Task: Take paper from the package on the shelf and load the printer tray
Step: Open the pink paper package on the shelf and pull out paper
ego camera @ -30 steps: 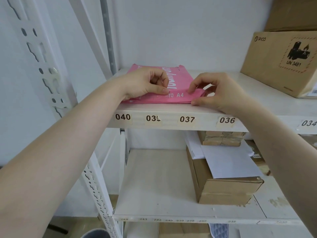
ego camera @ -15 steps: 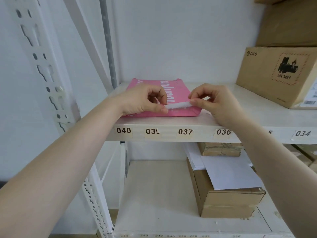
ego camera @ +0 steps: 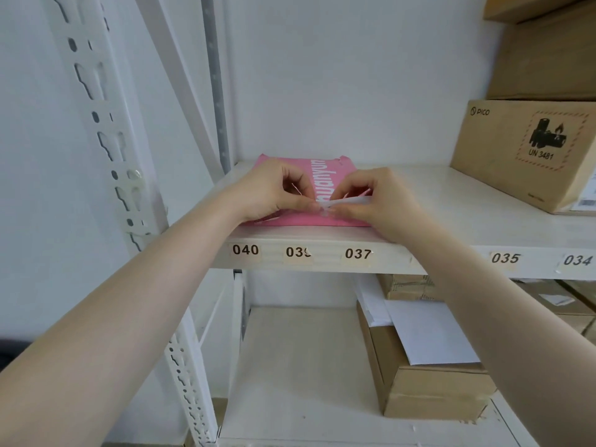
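A pink paper package (ego camera: 325,175) with white lettering lies flat on the white shelf (ego camera: 451,221), near its left end above labels 039 and 037. My left hand (ego camera: 274,191) rests on the package's near left part, thumb and forefinger pinched at its front opening. My right hand (ego camera: 377,201) sits on the near right part and pinches a thin white edge of paper (ego camera: 350,201) that sticks out of the package's front. The fingertips of both hands meet at the middle. No printer is in view.
A brown PICO cardboard box (ego camera: 529,156) stands on the same shelf to the right, with more boxes stacked above it. On the lower shelf sits a cardboard box (ego camera: 429,391) with white sheets on top. A perforated white upright (ego camera: 106,140) stands at the left.
Both hands have drawn together at the package's front middle. A white paper edge has come up out of the pink wrapper between the fingers. The camera view shifted upward.
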The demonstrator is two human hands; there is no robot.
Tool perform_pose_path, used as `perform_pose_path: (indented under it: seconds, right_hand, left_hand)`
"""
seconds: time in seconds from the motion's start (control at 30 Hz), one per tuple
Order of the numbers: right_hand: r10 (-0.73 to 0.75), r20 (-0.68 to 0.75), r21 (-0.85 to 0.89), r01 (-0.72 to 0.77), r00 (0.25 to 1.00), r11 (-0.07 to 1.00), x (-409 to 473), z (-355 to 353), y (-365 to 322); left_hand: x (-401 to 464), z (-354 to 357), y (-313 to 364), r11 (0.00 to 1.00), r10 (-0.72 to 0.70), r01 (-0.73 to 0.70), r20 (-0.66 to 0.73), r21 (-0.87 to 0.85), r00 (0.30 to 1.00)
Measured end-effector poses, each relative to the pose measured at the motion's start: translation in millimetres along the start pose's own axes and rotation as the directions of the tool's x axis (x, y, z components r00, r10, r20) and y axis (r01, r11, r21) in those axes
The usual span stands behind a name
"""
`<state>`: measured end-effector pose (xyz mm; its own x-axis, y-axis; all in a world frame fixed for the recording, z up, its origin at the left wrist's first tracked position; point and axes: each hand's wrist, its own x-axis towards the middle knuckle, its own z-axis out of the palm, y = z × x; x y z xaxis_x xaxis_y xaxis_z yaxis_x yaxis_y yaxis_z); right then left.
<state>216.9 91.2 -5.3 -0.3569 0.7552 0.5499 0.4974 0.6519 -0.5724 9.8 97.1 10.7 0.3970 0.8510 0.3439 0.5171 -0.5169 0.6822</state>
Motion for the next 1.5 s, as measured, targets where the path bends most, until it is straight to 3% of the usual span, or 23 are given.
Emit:
perform_pose_path:
  seconds: [0.23,0.43,0.7,0.93,1.07,1.17,1.23,1.37,1.5]
  right_hand:
    - [0.046,0.01,0.176,-0.047,0.999,0.983,2.2,1.2,3.3]
    - [0.146,0.0,0.264,-0.141,0.989,0.954,5.0,0.4,6.6]
    - [0.202,-0.022,0.298,-0.186,0.979,0.936,4.9,0.8,5.9]
    - [0.154,0.048,0.237,-0.161,0.987,0.958,8.3,-4.2,-1.0]
    - [0.054,0.093,-0.06,-0.048,0.994,0.997,14.0,-0.6,-16.7]
    - [0.001,0.102,-0.291,0.029,0.995,0.956,16.2,15.7,-29.5]
    - [-0.019,0.099,-0.352,0.052,0.995,0.934,18.1,25.9,-33.6]
    - [0.003,0.051,-0.29,0.012,0.999,0.957,25.9,37.4,-28.0]
    - [0.034,0.008,-0.088,-0.033,0.999,0.996,30.4,39.6,-22.0]
  left_hand:
    - [-21.8,-23.1,-12.5,0.978,0.029,-0.023,-0.022,0.21,0.999]
    - [-37.3,-24.9,-21.7,0.98,0.03,-0.017,-0.063,0.197,0.998]
    - [-37.8,-23.4,-19.2,0.948,0.074,-0.044,-0.086,0.314,0.994]
    - [-32.5,-28.1,-24.2,0.984,0.034,-0.02,-0.08,0.175,0.996]
    - [-30.2,-29.5,-29.2,0.997,-0.022,0.025,-0.038,0.076,0.999]
    - [-28.4,-31.2,-32.1,0.997,-0.063,0.063,-0.006,0.036,0.998]
    - [-27.6,-32.3,-32.4,0.996,-0.084,0.083,0.009,0.026,0.996]
    - [-27.6,-34.4,-30.8,0.996,-0.087,0.087,0.015,-0.035,0.996]
    - [-29.9,-32.8,-28.7,0.988,-0.077,0.076,-0.001,-0.132,0.997]
